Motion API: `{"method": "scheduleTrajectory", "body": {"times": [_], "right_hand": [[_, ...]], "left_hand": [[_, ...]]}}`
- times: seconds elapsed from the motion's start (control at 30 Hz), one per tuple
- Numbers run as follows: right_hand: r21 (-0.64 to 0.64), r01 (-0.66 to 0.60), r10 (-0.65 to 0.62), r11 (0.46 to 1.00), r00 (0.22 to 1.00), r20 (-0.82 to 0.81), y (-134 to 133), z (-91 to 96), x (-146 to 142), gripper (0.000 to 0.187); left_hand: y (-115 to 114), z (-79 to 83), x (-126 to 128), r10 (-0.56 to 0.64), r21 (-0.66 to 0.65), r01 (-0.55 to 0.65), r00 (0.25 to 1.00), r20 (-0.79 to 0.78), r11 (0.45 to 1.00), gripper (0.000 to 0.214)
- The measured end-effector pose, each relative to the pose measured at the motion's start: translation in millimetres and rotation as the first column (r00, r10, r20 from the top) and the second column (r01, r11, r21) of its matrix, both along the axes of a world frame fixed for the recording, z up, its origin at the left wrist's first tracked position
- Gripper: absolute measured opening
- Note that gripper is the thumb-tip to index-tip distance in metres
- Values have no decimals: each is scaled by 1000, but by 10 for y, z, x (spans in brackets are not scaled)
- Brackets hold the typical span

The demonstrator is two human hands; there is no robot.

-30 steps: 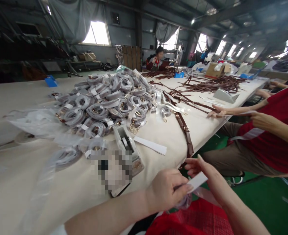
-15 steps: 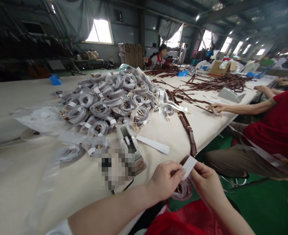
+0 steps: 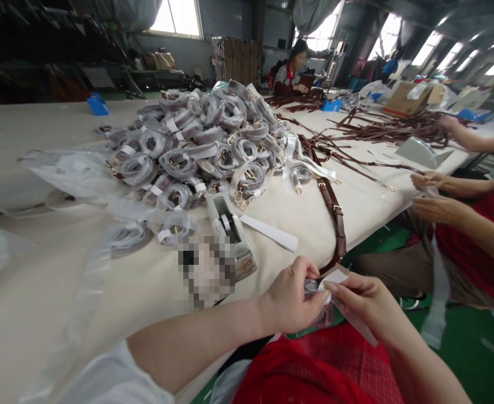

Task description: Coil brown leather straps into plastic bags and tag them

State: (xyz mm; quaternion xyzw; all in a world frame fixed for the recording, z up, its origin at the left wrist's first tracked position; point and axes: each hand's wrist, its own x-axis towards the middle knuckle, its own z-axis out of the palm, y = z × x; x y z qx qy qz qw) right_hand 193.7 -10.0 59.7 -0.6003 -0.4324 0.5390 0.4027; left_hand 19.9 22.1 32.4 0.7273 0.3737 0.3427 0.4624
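At the table's near edge my left hand [image 3: 291, 297] is closed on a coiled strap [image 3: 324, 318] in clear plastic, largely hidden by my fingers. My right hand [image 3: 364, 300] pinches a white paper strip [image 3: 335, 276] that bends around the coil. Between my hands the paper touches both thumbs. A translucent plastic strip hangs below my right fingers. Just beyond, a brown leather strap [image 3: 333, 213] with gold buckles runs down the table toward my hands. To the left stand a grey tape dispenser [image 3: 232, 235] and, beside it, a stack of white paper strips [image 3: 272, 233].
A large heap of plastic-wrapped coiled straps [image 3: 200, 146] covers the middle of the table. Loose brown straps [image 3: 381, 132] lie at the back right, near a second dispenser [image 3: 421, 152]. A co-worker's hands [image 3: 435, 196] work at the right edge. Another person [image 3: 291, 73] sits opposite.
The white paper strip, flat and raised before, is now bent down around the coil. My right thumb has moved onto it. The co-worker's hands have drawn back from the table, and the view has shifted.
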Motion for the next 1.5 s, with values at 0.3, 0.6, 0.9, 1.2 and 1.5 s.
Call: {"method": "scheduleTrajectory", "body": {"times": [0.3, 0.6, 0.9, 1.2, 1.5], "right_hand": [[156, -75, 40, 985, 975, 217, -101, -71, 119, 24], [144, -241, 178, 960, 920, 348, -105, -21, 189, 38], [-49, -122, 128, 991, 978, 167, -90, -51, 173, 44], [-74, -225, 231, 971, 970, 73, -102, 8, 228, 31], [-109, -260, 275, 960, 949, 158, -67, 20, 247, 38]], "left_hand": [[71, -48, -1, -237, -129, 229, 971, -45, 965, 36], [153, 35, -53, -469, -268, 420, 869, -156, 867, 30], [125, 122, -54, -486, -140, 465, 845, -223, 874, 22], [60, 158, -58, -450, -225, 412, 879, -158, 883, 24], [60, 188, -60, -433, -160, 404, 867, -247, 901, 23]]}}
